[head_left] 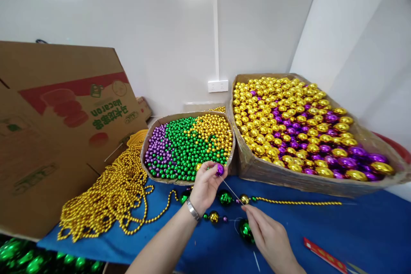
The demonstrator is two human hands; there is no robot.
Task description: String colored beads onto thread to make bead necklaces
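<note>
My left hand (205, 186), with a band round its wrist, pinches a shiny purple bead (220, 169) in front of the smaller bead box. From that bead a thin, taut thread (231, 190) runs down to the closed fingertips of my right hand (268, 233). Beside my right hand lies a large green bead (245, 231). Between and behind the hands, strung beads rest on the cloth: another large green bead (225, 198), a gold bead (244, 199) and a lower gold bead (214, 217). A string of small gold beads (298, 201) stretches right from them.
A box of small purple, green and gold beads (189, 150) stands ahead. To its right is a larger box of gold and purple balls (289, 128). Gold bead strands (105, 197) heap beside a carton (64, 128). A red strip (324, 255) lies on the blue cloth (369, 222).
</note>
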